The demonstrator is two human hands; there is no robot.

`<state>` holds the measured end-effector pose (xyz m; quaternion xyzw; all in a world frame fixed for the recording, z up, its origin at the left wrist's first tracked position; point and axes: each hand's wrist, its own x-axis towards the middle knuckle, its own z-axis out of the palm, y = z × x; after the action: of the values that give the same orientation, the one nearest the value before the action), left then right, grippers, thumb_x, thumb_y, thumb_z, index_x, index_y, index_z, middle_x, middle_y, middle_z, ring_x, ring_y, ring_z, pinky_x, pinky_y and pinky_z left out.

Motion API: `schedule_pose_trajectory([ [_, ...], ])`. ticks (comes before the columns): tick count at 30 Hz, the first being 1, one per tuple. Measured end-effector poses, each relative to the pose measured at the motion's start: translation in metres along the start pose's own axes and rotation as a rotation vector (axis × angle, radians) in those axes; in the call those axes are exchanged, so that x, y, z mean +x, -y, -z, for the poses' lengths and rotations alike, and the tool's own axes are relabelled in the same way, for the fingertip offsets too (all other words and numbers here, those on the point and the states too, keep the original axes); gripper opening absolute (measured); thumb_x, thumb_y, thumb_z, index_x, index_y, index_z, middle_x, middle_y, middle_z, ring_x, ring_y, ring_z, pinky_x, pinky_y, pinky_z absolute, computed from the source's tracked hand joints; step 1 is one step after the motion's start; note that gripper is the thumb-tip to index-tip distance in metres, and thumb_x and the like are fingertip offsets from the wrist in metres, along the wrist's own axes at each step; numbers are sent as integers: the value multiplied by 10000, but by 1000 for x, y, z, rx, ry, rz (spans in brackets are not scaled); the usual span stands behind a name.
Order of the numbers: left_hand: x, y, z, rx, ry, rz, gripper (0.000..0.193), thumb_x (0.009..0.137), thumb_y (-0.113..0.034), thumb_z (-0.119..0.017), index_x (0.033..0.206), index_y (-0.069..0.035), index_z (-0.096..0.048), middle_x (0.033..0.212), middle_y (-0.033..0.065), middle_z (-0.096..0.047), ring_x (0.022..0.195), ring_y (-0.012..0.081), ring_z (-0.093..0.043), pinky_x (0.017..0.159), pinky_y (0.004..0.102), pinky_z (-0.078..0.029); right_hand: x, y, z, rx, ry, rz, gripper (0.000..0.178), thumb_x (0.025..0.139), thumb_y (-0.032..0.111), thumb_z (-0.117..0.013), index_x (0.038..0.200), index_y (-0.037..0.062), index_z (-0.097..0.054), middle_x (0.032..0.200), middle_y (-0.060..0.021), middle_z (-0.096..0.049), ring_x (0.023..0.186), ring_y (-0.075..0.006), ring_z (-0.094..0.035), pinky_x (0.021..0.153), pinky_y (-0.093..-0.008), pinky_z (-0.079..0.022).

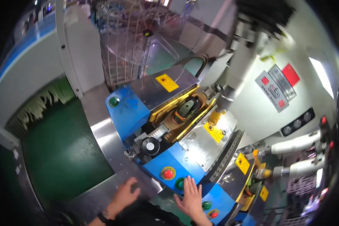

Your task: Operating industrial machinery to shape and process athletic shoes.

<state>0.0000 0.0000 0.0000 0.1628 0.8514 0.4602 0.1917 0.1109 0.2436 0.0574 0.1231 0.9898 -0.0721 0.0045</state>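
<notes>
My right hand (191, 199) lies with its fingers stretched out, their tips at the green push button (180, 183) on the blue front of a machine. Left of that button is a red push button (168, 173) on a yellow ring. My left hand (126, 194) hovers near the metal edge beside the machine, fingers loosely bent and apart, holding nothing. Between two yellow-edged side pads sits what looks like a dark shoe (188, 108) with an orange band. A black round knob (150, 146) stands in front of it. Another green button (114, 101) tops the left blue housing.
At left, a green conveyor belt (64, 150) runs under a white hood with a strip curtain (45, 105). Behind the machine stands a large wire-caged fan (147, 34). A metal press arm (237, 75) hangs above. A similar station with a red button (214, 215) adjoins at right.
</notes>
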Motion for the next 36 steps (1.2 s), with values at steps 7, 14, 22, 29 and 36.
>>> schedule_pose_trajectory([
  [7, -13, 16, -19, 398, 264, -278, 437, 835, -251, -613, 1215, -57, -524, 1104, 180, -632, 1006, 374, -613, 860, 442, -504, -31, 65, -38, 905, -115, -44, 571, 874, 225, -642, 1381, 65, -434, 1371, -216, -488, 1284, -337, -464, 1072, -422, -357],
  [14, -183, 33, 10, 369, 453, 236, 542, 842, -306, -602, 1314, -69, -485, 1301, 187, -494, 1198, 343, -483, 976, 470, -413, -96, 105, -47, 1236, 360, 280, 459, 881, 157, -619, 1292, -1, -490, 1134, -205, -647, 1043, -328, -638, 894, -375, -501],
  [22, -218, 100, 17, 428, 147, 119, 500, 831, -260, -577, 1287, -70, -496, 1113, 172, -624, 1023, 358, -608, 827, 464, -506, -99, 143, -64, 1043, 469, 453, 372, 895, 161, -614, 1224, -2, -555, 1064, -206, -669, 957, -282, -671, 825, -335, -512],
  [29, -263, 159, 157, 214, -601, 141, 377, 869, -258, -589, 1189, -60, -563, 1125, 142, -637, 968, 359, -623, 841, 424, -508, -92, 261, -81, 884, 579, 409, 403, 917, 160, -596, 1266, -31, -531, 1131, -183, -662, 1043, -227, -636, 892, -315, -481],
  [36, -254, 325, 319, 41, -1085, 239, 314, 836, -124, -610, 1118, 8, -570, 1024, 174, -658, 975, 343, -631, 857, 392, -506, -43, 389, -118, 831, 733, 511, 385, 939, 143, -574, 1262, -57, -509, 1191, -174, -634, 1100, -215, -607, 935, -314, -464],
])
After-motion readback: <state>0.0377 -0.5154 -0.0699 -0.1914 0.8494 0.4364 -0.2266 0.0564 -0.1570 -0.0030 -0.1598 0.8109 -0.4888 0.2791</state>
